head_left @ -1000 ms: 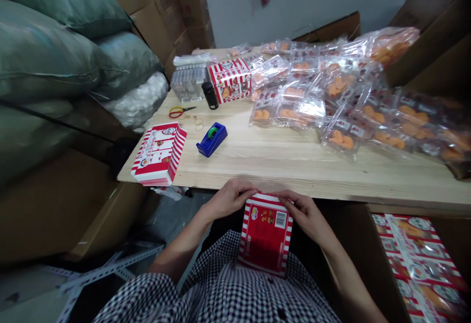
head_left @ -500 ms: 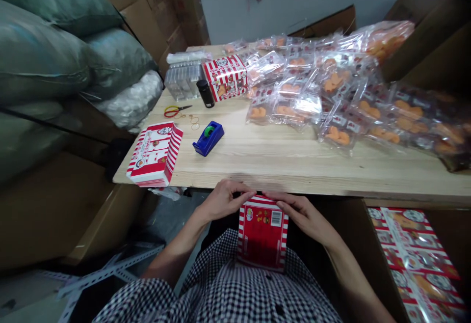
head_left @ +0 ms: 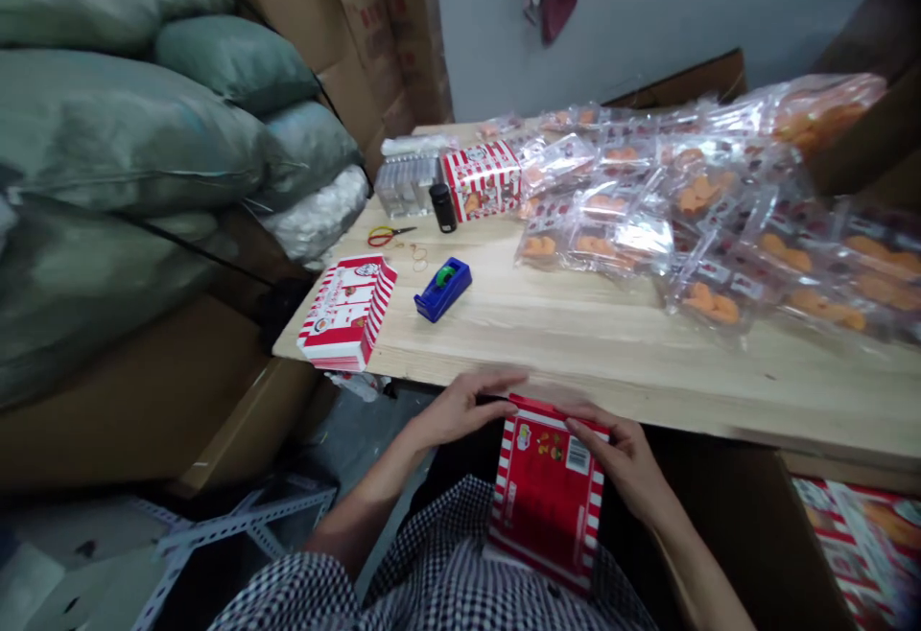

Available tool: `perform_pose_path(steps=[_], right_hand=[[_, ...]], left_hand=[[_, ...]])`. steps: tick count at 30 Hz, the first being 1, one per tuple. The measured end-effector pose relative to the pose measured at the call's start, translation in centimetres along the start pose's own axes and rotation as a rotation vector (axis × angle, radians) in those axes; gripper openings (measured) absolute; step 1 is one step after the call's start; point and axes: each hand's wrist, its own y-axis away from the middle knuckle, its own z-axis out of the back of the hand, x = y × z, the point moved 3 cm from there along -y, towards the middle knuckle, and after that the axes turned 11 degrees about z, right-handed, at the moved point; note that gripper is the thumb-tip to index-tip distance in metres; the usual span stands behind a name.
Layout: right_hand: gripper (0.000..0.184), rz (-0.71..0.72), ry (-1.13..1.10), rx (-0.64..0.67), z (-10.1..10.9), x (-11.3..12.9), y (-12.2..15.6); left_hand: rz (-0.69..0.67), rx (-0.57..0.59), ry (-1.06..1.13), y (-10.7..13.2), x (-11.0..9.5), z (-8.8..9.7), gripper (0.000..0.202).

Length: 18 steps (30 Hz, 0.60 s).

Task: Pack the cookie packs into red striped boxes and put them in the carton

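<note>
A red-and-white striped cardboard box (head_left: 551, 497), printed with a barcode, leans against the checked shirt over the lap, below the table edge. My right hand (head_left: 623, 458) grips its upper right corner, the thumb on the printed face and the fingers behind the top edge. At the upper left corner is my left hand (head_left: 464, 410), its thumb tip touching or very close to the box. The left fingers stretch out above the top flap, apart from the thumb and blurred by motion.
On the wooden table (head_left: 576, 329) lie a blue tape dispenser (head_left: 444, 291), scissors (head_left: 389, 235), a stack of flat cartons (head_left: 345, 315), a black bottle (head_left: 443, 208), an upright printed box (head_left: 484, 180) and many clear bags of orange pieces (head_left: 709, 300). Large sacks (head_left: 136, 132) are piled left.
The view has shifted, so table things sit further right and lower. The box is more tilted. My left fingers have lifted and spread from its top edge, while my right hand keeps hold.
</note>
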Motion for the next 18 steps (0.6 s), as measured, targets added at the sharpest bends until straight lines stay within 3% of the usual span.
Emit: perform_pose_path(steps=[2,3,5,7,9,13,18], right_hand=[[0.025,0.042,0.032,-0.065,1.2,0.5,-0.7],[0.025,0.068,0.046,-0.094,1.9,0.9,-1.0],[0.025,0.104,0.053,-0.138,3.3,1.6,-1.5],[0.025,0.117,0.037,-0.157,4.1,2.1,-1.8],[0.025,0.112,0.025,-0.151,4.3,2.1,-1.8],[0.02,0.076,0.039,-0.169,3.2,1.4,-1.3],[0.018,0.037,-0.005,-0.25,2.1,1.2,-0.4]], left_hand=[[0.088,-0.362,-0.018,-1.6,0.9,4.9,0.039],[0.141,-0.612,-0.027,-2.2,1.5,7.8,0.031],[0.199,-0.791,-0.02,-3.7,2.6,12.5,0.025],[0.258,-0.801,0.007,-5.3,3.9,15.7,0.02],[0.312,-0.741,0.056,-6.5,5.1,17.2,0.024],[0.355,-0.657,0.192,-7.5,6.5,17.4,0.031],[0.317,-0.665,0.338,-6.6,6.8,17.0,0.045]])
